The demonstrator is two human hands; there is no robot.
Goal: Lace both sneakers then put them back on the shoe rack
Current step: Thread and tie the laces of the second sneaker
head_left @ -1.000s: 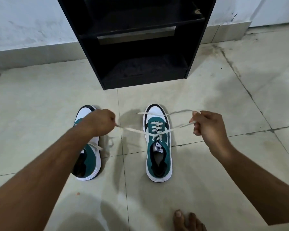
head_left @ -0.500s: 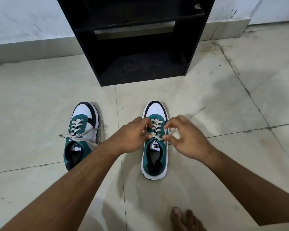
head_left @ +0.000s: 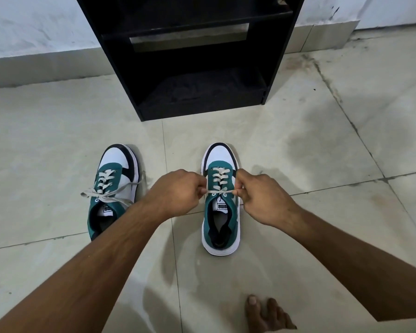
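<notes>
two sneakers on a tiled floor before a black rack, seen from above the person's arms. both point toe-first at the rack's open front, probably so that each can be slid straight in once laced.

right sneaker: the one in hand. its lace crosses up the teal vamp, and one short span runs taut and level across the throat near the top eyelets. the left hand and right hand flank the shoe, each curled narrow with fingertips pinched on an end of that span. the pull is outward and opposed, which i judge serves to draw the lacing snug or to set a knot; which of the two cannot be told, since the fingers hide the lace ends. the shoe rests flat on its sole, so the floor takes the pull and neither hand need steady it.

left sneaker: set aside, just beside the left forearm and apart from the other shoe. its lace is threaded through the eyelets and its ends splay loosely over both sides at the tongue; it looks crossed or loosely tied rather than drawn into a tidy bow.

rack: its lower shelf, nearest the shoes, looks bare, a likely place for the pair. neither sneaker is yet on it.

a bare foot shows at the lower edge; the person seems to sit or squat low.
</notes>
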